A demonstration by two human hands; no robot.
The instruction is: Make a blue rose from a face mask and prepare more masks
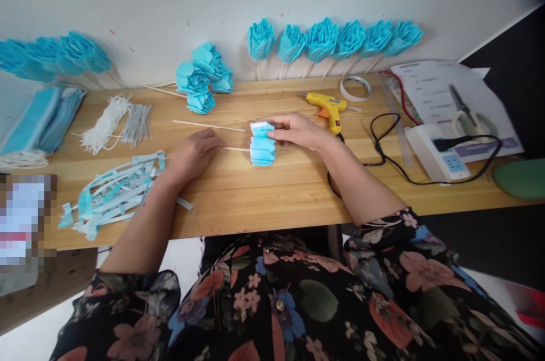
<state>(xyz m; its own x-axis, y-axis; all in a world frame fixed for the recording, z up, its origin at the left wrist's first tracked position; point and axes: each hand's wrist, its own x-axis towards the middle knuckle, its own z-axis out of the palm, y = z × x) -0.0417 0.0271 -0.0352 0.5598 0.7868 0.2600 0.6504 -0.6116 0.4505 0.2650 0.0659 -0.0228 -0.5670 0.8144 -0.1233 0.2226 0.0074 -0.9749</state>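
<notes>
My left hand [193,154] is closed around one end of a thin wooden stick [236,149]. The stick's other end reaches the edge of a small pleated blue face-mask piece [263,152], which has a white strip on top. Fingers and thumb of my right hand [296,129] pinch this piece at its upper right. Another wooden stick [208,125] lies loose just beyond my hands. To the right of my right hand rests a yellow hot glue gun [327,106] with a black cord.
Blue flowers [322,40] on sticks lean along the wall, and several more [200,78] lie mid-table. Cut strips [114,193], wires [136,124], white cords [106,122] and masks [42,117] sit left. Tape [355,88], scissors [464,114] and a power strip [438,154] are right.
</notes>
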